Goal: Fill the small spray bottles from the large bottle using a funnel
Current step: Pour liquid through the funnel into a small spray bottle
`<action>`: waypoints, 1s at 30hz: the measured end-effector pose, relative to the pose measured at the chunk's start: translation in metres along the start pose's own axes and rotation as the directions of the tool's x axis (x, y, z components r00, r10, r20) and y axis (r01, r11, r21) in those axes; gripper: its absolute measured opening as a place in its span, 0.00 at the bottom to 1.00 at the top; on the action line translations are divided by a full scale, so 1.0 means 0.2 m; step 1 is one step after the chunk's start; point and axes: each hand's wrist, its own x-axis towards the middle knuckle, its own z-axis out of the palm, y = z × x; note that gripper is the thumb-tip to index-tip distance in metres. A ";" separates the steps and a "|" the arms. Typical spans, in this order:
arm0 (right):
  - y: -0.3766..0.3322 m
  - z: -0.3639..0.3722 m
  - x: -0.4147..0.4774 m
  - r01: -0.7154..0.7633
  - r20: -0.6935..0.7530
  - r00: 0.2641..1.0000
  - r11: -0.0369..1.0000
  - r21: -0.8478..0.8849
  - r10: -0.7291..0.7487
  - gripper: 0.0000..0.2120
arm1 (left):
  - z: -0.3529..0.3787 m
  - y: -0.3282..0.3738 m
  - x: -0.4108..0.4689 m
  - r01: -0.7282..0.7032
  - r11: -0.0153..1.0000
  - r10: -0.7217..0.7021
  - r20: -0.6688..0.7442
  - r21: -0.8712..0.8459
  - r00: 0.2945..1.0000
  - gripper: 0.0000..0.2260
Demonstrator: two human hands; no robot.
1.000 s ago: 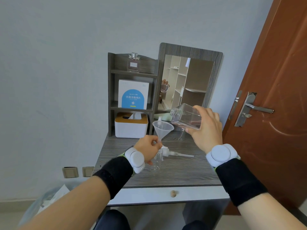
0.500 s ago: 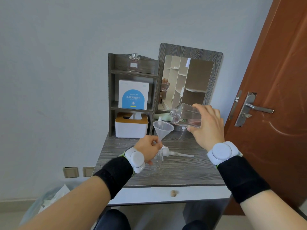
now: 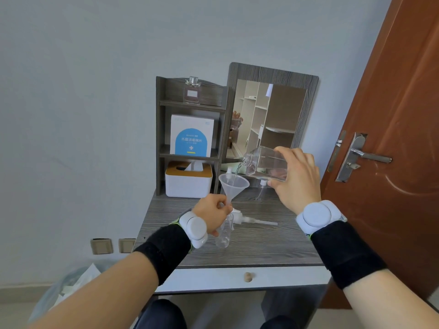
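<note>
My right hand [image 3: 295,181] grips the large clear square bottle [image 3: 263,163], tipped with its mouth to the left. A thin stream of clear liquid runs from it into the translucent funnel [image 3: 231,187]. The funnel's stem sits in the neck of a small clear spray bottle [image 3: 224,232] standing on the desk. My left hand [image 3: 212,216] pinches the funnel stem at that neck. A white pump spray head [image 3: 247,219] with its tube lies on the desk just right of this bottle. Another small clear bottle [image 3: 261,192] stands further back, under the large bottle.
The grey wood desk [image 3: 261,245] carries a shelf unit [image 3: 164,138] with a perfume bottle, a blue-and-white box and a white tissue box [image 3: 187,182]. A mirror [image 3: 268,115] leans behind. A brown door [image 3: 403,138] stands at the right; a lined bin [image 3: 71,286] is lower left.
My right hand has raised the base of the large bottle and tipped its mouth lower over the funnel; liquid now streams out. My left hand has stayed on the funnel stem.
</note>
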 end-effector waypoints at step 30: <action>-0.01 -0.03 0.01 0.020 0.018 1.000 1.000 -0.010 -0.020 0.37 | 0.01 -0.03 0.01 -0.010 1.000 0.009 -0.016 -0.024 1.000 0.07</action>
